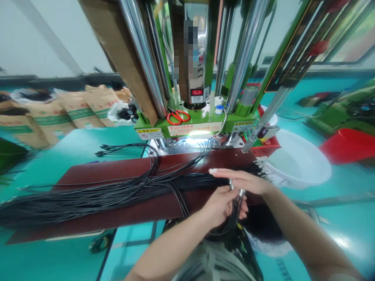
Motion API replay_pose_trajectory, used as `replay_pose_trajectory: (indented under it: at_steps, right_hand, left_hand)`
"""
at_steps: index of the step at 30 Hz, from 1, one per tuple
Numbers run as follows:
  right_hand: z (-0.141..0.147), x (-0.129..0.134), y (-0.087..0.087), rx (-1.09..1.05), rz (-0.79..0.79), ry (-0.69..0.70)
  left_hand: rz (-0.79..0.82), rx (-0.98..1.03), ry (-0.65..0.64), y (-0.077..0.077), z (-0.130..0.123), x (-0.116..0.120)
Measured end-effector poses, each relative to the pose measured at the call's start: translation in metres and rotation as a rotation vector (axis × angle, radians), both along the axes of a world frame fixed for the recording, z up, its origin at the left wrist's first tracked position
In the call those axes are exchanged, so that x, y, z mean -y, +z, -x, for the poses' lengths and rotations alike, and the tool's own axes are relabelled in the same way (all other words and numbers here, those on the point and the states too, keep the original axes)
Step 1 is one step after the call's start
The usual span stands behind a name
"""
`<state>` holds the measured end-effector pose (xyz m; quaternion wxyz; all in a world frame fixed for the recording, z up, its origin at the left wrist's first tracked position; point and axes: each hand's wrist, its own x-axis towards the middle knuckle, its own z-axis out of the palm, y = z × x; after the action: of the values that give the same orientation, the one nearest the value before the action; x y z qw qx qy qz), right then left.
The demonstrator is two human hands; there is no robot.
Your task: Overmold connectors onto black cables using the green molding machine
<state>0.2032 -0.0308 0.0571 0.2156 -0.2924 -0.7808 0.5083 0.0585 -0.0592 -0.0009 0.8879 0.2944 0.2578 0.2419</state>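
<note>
Just in front of the brown board's near edge, my left hand (218,207) is closed around a bundle of black cables (234,212). Silvery metal ends stick up out of that grip, and the cables hang down toward my lap. Over those ends, my right hand (247,181) lies with its fingers stretched out to the left, touching or almost touching them. A white wrap covers one fingertip. Many more black cables (88,199) lie lengthwise along the brown board (99,171). Several cables curve up toward the lit plate (193,144) of the green press.
The green press (140,124) with steel columns stands ahead, with red-handled scissors (178,116) on its ledge. To the right are a white basin (310,160), a red tray (271,144) and a red bucket (348,146). Paper sacks (73,105) line the back left.
</note>
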Motion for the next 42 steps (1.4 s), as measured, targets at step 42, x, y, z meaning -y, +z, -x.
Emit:
replay_pose_trajectory:
  at_steps: [42]
  right_hand:
    - [0.015, 0.051, -0.066, -0.514, 0.62, -0.948]
  left_hand:
    - [-0.256, -0.341, 0.128, -0.009, 0.002, -0.011]
